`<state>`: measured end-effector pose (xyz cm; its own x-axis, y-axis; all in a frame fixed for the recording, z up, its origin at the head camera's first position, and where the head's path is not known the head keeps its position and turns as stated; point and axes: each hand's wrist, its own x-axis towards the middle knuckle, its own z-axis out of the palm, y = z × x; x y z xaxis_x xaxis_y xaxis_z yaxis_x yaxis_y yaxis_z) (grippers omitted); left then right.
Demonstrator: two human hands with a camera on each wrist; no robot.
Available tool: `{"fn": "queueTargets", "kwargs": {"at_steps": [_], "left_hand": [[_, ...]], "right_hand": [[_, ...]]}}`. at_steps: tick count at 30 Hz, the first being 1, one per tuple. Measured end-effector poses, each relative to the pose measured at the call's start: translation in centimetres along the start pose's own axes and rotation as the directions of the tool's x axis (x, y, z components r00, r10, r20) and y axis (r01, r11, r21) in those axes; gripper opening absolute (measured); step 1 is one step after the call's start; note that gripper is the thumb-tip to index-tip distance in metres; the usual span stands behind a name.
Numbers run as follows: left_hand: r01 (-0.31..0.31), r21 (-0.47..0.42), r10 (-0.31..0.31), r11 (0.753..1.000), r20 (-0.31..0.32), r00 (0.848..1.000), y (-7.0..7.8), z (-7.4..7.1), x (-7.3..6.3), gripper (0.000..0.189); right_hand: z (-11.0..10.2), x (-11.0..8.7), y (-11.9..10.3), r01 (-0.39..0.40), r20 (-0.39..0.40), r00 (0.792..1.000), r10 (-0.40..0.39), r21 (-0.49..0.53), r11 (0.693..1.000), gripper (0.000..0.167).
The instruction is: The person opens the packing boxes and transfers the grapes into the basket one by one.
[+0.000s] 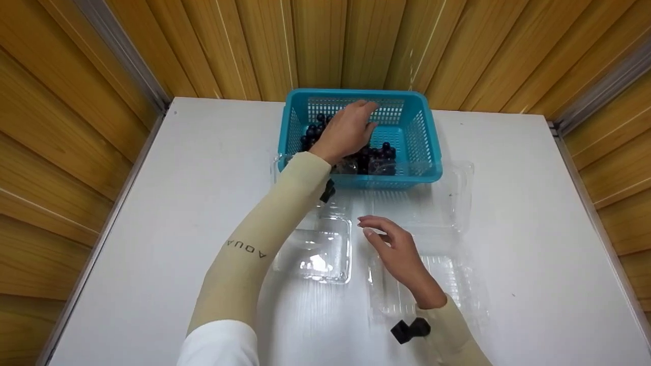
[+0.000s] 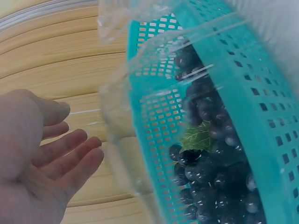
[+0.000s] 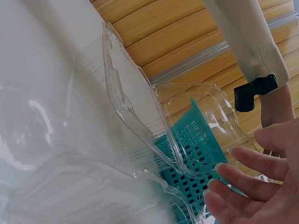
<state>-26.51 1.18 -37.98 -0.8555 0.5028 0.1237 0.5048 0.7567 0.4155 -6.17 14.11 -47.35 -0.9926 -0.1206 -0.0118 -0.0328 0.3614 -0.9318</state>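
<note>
A teal plastic basket (image 1: 424, 147) at the back of the table holds dark grapes (image 2: 210, 186), with a bit of green leaf (image 2: 197, 136) among them. My left hand (image 1: 348, 127) hovers over the basket, fingers loosely spread and nothing in them; the left wrist view shows its palm (image 2: 28, 158). Nearer the front, my right hand (image 1: 399, 249) floats above the clear clamshell boxes with relaxed, slightly bent fingers and an empty palm. In the right wrist view its fingertips overlap the edge of a raised clear lid (image 3: 126, 98).
Clear plastic clamshell boxes lie opened in front of the basket, one at left (image 1: 313, 256) and another at right (image 1: 442, 284). Their lids overlap the basket's front wall. Wooden panels (image 1: 366, 46) stand behind the white table (image 1: 508, 229).
</note>
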Motion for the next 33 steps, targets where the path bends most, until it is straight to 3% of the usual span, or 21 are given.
{"fn": "queueTargets", "kwargs": {"at_steps": [26,33], "left_hand": [[-0.022,0.103,0.027,0.994,-0.046,0.999,0.4,-0.8,-2.4,0.045],[0.005,0.131,0.001,0.991,-0.043,0.999,0.6,-0.9,-2.9,0.047]], "right_hand": [[-2.3,0.9,-1.6,0.037,-0.051,0.998,-0.04,-0.043,0.998,0.029],[-3.2,1.4,-2.3,0.046,-0.037,0.998,-0.049,-0.091,0.995,0.036]]}}
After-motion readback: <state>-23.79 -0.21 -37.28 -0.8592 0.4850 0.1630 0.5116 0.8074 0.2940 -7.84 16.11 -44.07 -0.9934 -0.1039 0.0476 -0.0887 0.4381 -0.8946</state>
